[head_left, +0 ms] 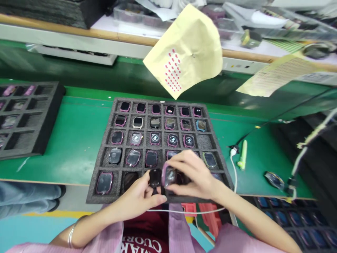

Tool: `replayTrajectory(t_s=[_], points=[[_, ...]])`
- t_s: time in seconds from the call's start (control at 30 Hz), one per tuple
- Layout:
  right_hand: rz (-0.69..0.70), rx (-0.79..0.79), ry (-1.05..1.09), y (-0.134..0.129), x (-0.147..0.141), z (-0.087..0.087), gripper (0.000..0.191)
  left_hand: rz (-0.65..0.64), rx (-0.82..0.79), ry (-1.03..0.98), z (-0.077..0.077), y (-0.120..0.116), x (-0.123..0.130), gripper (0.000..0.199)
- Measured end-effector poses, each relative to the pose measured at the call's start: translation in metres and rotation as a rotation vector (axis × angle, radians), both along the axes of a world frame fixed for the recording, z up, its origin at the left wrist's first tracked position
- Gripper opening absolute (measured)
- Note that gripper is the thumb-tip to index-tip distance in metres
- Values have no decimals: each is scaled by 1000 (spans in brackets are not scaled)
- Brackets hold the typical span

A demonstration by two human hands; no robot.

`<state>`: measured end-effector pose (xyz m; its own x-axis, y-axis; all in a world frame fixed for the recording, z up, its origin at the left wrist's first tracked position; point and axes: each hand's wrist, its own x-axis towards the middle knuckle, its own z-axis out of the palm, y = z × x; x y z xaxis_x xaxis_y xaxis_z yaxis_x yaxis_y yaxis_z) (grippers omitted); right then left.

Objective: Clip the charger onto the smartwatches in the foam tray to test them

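- So we've got a purple-rimmed watch (170, 175) raised over the front rows at lower middle, clamped between our right hand's (196, 174) thumb and fingers.
- Just beside it, our left hand (143, 196) grips a small black piece (155, 177); blur means we can't tell if the two touch.
- Both sit above a foam tray (106, 138), centre frame, full of watches in compartments.
- Progress? Our guess is partway: the middle row has several lit watch faces (154, 138), while lots of others look dark. Can't say which are finished, but the one in our fingers isn't seated yet.
- Further out: white cable (184, 212) below our hands, green stick (243, 154) centre right, second foam tray (51, 123) at far left, yellow paper (200, 52) up top.
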<state>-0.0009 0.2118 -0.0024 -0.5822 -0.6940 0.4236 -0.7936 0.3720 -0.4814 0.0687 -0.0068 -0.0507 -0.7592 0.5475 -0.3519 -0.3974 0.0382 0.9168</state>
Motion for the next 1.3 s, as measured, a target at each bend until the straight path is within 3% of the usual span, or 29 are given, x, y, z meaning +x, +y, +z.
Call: replayTrajectory(t_s=[0.1,0.17,0.2,0.3,0.37,0.57,0.67,0.8,0.93,1.07,1.2,1.3], points=[[-288,60,27,47,-22,10,39,-24,-1,-7,0,1,2,33],[-452,129,51,80,-38,4,34,-21,-4,-9,-1,2,2,33],[-467,188,23,95,-45,-2,33,-13,-4,-12,-2,3,2,34],[-434,352,-58,123,-54,-17,39,29,-4,-21,-4,4,2,39],[-409,386,-84,131,-50,-16,42,49,-2,-22,-5,4,3,37],[-306,595,-227,134,-19,7,27,13,20,-20,-5,3,1,29],[-296,639,-292,133,-13,-1,36,-12,22,-19,-2,3,-2,22],[-308,641,-222,133,-16,-8,36,-27,41,-17,4,3,-5,21],[-320,470,-155,114,-12,11,36,-23,78,-25,8,2,-7,24],[-239,225,-164,54,9,23,40,8,129,-48,7,2,-7,37],[-32,221,-179,-9,24,9,38,32,155,-47,4,3,-7,54],[0,242,-85,-30,24,-4,37,90,121,-8,1,4,-8,42]])
